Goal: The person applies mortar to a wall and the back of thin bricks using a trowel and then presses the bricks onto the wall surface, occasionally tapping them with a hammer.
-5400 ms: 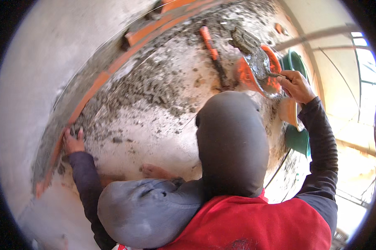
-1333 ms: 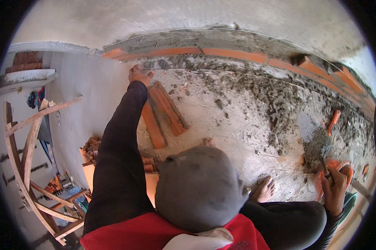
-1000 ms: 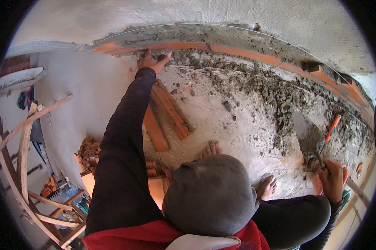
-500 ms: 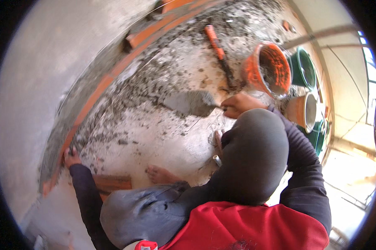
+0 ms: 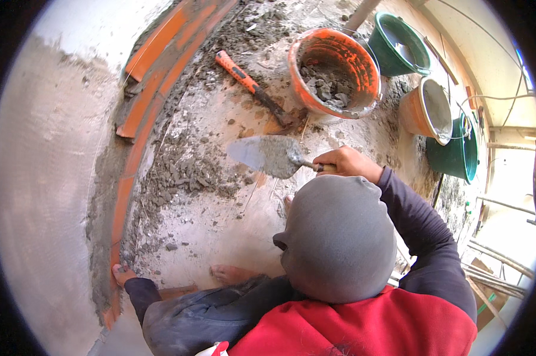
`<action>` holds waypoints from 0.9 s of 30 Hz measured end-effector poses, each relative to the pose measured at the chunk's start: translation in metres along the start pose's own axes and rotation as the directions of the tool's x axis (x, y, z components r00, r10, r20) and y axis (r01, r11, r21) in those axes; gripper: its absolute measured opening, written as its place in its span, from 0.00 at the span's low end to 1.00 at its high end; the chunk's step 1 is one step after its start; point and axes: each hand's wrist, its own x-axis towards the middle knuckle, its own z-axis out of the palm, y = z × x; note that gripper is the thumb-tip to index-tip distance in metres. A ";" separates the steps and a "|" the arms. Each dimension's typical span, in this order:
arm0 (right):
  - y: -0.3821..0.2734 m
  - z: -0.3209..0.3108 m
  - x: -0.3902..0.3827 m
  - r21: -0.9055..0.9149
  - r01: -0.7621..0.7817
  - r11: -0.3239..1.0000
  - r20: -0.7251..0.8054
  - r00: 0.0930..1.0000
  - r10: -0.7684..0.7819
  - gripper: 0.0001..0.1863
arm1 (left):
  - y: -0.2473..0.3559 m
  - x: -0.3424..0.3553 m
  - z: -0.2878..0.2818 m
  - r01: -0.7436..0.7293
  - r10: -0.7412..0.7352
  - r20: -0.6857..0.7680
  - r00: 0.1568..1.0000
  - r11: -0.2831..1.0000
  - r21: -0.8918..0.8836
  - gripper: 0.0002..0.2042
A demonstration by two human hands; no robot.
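Note:
My right hand (image 5: pixel 350 163) is closed round the handle of a pointed trowel (image 5: pixel 268 155). The blade hangs over the floor, pointing left, with grey mortar smeared on its wider part. Far down at the left, my left hand (image 5: pixel 123 275) touches the low course of orange bricks (image 5: pixel 121 207), its fingers small in view and seemingly laid out on the brick. Crumbled mortar (image 5: pixel 179 172) lies along the course. Beyond the trowel, a hammer (image 5: pixel 247 83) with an orange and black handle rests on the floor.
An orange bucket (image 5: pixel 366 110) with mortar inside stands past the trowel. Behind it are a green bucket (image 5: pixel 386 56), a smaller orange bucket (image 5: pixel 411 110) and another green one (image 5: pixel 449 151). Loose bricks (image 5: pixel 155 44) lie along the wall (image 5: pixel 42 166). My bent knee (image 5: pixel 339 237) rises in the middle.
The view has shifted, bringing the buckets and hammer nearer and further left in the picture. My right hand still grips the trowel; my left hand stays at the brick course.

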 end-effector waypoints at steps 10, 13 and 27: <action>0.066 0.027 -0.027 0.181 -0.127 0.975 -0.006 0.991 0.130 0.14 | 0.002 0.008 -0.031 0.225 -0.225 0.001 0.974 0.970 -0.090 0.08; 0.074 0.050 -0.043 0.316 -0.160 0.935 0.068 0.987 0.146 0.13 | 0.105 -0.025 -0.088 0.061 0.017 0.217 0.976 0.935 -0.349 0.09; 0.095 0.156 -0.008 0.632 0.079 0.771 0.090 0.981 -0.175 0.19 | 0.650 -0.216 -0.286 -0.607 0.977 0.214 -0.008 0.166 -0.777 0.10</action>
